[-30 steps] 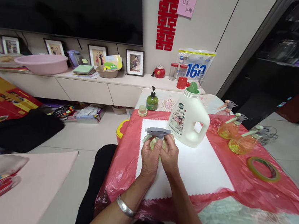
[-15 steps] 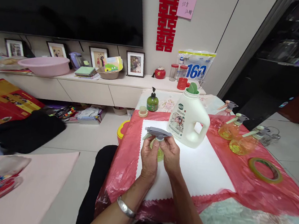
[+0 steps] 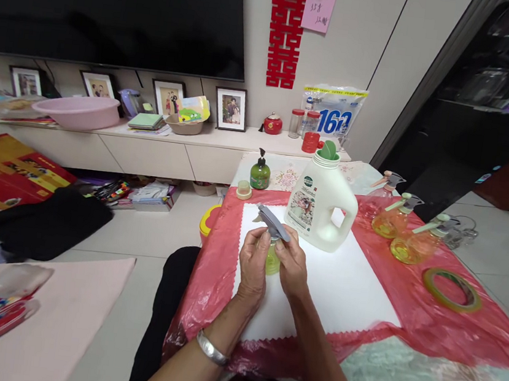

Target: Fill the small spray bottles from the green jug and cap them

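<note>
A small spray bottle (image 3: 272, 264) with yellow-green liquid stands on the white sheet (image 3: 337, 306) between my hands. Its grey trigger head (image 3: 271, 222) sits at the neck, nozzle pointing to the far left. My left hand (image 3: 253, 266) is closed around the neck and the left of the bottle, wearing a silver bangle on the wrist. From the other side, my right hand (image 3: 293, 266) grips the collar under the head. Fingers hide much of the neck. Just beyond them is a large white detergent jug (image 3: 321, 208) with a green piece in its mouth.
Three spray bottles (image 3: 415, 241) stand at the right on red plastic (image 3: 442, 325), near a roll of tape (image 3: 451, 289). A green pump bottle (image 3: 260, 173) and a pale cap (image 3: 244, 190) are at the back left. A pink-covered table (image 3: 93, 294) stands at lower left.
The trigger head has turned: its nozzle pointed left before and now slants away to the far left. Both hands have stayed at the bottle's neck.
</note>
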Demonstrator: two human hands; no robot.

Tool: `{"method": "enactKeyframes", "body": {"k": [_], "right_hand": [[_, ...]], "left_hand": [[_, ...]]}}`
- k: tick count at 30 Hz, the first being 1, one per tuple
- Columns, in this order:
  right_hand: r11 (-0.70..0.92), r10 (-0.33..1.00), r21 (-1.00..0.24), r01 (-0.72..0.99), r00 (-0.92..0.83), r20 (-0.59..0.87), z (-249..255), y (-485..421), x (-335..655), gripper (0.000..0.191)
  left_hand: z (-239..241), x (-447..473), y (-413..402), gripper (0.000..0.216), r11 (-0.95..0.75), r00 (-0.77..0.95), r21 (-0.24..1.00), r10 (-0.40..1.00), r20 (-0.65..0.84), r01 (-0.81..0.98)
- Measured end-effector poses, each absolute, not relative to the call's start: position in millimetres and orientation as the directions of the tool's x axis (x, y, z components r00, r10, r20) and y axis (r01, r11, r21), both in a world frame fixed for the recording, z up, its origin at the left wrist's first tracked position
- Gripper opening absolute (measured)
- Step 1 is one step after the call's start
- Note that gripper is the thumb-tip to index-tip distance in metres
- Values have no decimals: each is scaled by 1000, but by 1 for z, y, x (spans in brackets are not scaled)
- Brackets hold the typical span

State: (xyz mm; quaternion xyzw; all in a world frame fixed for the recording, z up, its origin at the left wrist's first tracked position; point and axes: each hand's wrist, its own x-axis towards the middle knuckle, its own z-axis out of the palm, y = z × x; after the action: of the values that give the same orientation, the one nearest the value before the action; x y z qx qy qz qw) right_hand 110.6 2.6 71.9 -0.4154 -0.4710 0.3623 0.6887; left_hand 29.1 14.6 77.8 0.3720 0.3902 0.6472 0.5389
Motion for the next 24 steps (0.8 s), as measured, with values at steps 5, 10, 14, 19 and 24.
{"method": "enactKeyframes", "body": {"k": [5, 10, 14, 19, 24], "right_hand": [[389, 889, -916, -95, 300, 346, 74, 5, 113, 29], [395, 871, -908, -142, 373, 320, 69, 7, 102, 27], [400, 859, -900, -174, 415, 301, 65, 7, 98, 33], [397, 887, -901, -176, 326, 327, 70, 4, 106, 34], [377, 889, -918, -126, 326, 320, 74, 4, 109, 28]], "left_hand": [[78, 30, 16, 40, -144, -155, 903, 984, 87, -405], [80, 28, 14, 34, -173, -155, 876, 981, 114, -450], [77, 23, 15, 32, -145, -82, 876, 989, 121, -459], [75, 24, 17, 32, -119, -69, 873, 993, 98, -472], [79, 26, 16, 35, -165, -116, 891, 985, 127, -424]]}}
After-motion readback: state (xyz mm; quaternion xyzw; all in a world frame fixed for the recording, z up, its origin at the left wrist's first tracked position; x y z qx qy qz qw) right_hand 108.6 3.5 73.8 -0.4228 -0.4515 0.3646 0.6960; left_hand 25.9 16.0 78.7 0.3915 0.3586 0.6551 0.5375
